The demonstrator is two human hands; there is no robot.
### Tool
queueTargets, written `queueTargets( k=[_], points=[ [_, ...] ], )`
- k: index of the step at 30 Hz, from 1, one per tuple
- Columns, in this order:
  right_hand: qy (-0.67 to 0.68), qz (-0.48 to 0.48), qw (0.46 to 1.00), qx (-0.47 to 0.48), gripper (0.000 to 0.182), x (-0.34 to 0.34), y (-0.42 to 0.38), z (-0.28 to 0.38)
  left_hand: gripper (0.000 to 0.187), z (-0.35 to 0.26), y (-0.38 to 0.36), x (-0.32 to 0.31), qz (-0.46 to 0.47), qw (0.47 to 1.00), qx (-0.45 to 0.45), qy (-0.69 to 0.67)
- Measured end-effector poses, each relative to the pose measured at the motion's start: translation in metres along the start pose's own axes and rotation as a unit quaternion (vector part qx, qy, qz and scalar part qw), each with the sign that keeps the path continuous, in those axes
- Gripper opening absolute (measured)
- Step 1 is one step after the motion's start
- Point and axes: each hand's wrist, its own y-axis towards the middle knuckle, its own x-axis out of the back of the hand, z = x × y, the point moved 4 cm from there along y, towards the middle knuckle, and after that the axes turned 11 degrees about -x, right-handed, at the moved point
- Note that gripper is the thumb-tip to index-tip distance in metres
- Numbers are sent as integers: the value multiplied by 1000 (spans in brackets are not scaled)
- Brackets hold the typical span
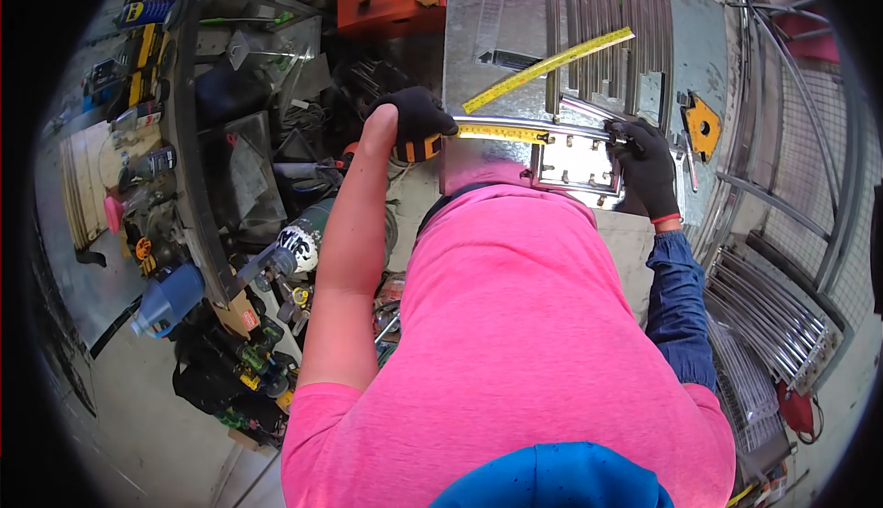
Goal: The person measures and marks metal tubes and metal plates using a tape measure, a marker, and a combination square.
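Observation:
My left hand (420, 120), in a black glove, is closed round a yellow-and-black tape measure (418, 149) at the table's left edge. Its yellow blade (501, 132) stretches right along a shiny metal bar (510, 122) to a small rectangular metal frame (581, 186). At that frame's right side is my right hand (647, 163), also gloved in black, its fingers curled at the end of the metal bar. Just above, a second yellow measuring strip (549, 68) lies slanted over the table and some metal strips.
Several long metal strips (602, 25) lie side by side on the metal table (469, 30). An orange welding magnet (703, 128) lies at its right. A red toolbox (391, 4) stands at upper left, a gas cylinder (317, 237) below it. Metal railings (791, 85) rise at right.

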Motion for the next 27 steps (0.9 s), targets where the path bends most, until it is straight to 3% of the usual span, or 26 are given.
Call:
queueTargets(
  k=[16,18,22,25,27],
  points=[
    [-8,-22,1000,21,44,3,-2,2,38,0,-6,-6,-45,999,-9,-3],
    [-37,36,998,-31,44,1,-2,-4,39,0,-6,-7,-44,999,-8,6],
    [-41,27,999,-13,44,1,-2,-3,41,-1,-9,-9,-50,999,3,18],
    [-37,37,998,-24,43,1,-1,-1,41,0,-10,-10,-45,999,5,6],
    [34,23,998,-45,43,1,-1,1,40,2,-9,-10,-43,999,-5,-1]
  ],
)
